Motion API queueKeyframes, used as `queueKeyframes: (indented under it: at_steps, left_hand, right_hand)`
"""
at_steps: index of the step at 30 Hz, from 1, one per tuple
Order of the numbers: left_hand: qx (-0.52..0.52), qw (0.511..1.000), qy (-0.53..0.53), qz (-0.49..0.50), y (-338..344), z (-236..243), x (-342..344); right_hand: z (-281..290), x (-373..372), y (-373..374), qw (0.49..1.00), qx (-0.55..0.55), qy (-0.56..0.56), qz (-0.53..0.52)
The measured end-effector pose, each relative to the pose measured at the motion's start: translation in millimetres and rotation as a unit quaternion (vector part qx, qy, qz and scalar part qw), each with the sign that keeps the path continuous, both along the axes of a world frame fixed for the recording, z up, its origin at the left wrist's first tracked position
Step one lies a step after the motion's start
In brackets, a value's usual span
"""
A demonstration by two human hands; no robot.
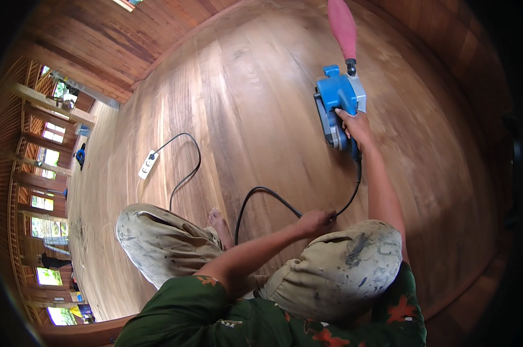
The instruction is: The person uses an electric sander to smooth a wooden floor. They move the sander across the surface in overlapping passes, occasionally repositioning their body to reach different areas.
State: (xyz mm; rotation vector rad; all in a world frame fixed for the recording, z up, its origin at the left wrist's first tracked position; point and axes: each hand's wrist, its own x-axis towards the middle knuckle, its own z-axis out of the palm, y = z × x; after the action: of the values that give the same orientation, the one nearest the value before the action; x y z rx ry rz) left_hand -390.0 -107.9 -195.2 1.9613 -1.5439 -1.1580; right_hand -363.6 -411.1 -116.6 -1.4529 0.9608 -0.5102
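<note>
My right hand (pixel 354 124) is wrapped round the rear handle of a blue belt sander (pixel 336 92), which rests on the wooden floor at the upper right with a pink dust bag (pixel 342 29) standing out from its far end. My left hand (pixel 319 221) is closed on the sander's black cord (pixel 261 188) beside my right knee (pixel 336 266). The cord curves away across the boards, and a black lead also runs to a white power strip (pixel 147 166) at the left.
Wooden walls (pixel 163 23) curve along the back and right. An open timber-framed side with bright windows (pixel 50 159) runs down the left, where a blue-and-black object (pixel 79 155) and other small items lie by the edge. My bare foot (pixel 219 222) is on the floorboards (pixel 255 115).
</note>
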Motion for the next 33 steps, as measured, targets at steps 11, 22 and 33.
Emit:
queueKeyframes:
  at_steps: [11, 22, 33]
  left_hand:
    - [0.220, 0.931, -0.081, -0.279, -32, 71, 168]
    - [0.514, 0.826, 0.219, -0.066, -1, 198, 268]
    - [0.058, 0.946, -0.320, -0.001, 52, 6, 332]
  right_hand:
    - [10, 1, -20, 0.998, -0.003, 0.021, 0.058]
    - [25, -14, -9, 0.998, 0.009, 0.034, 0.049]
    - [29, -19, -7, 0.996, 0.019, 0.045, 0.074]
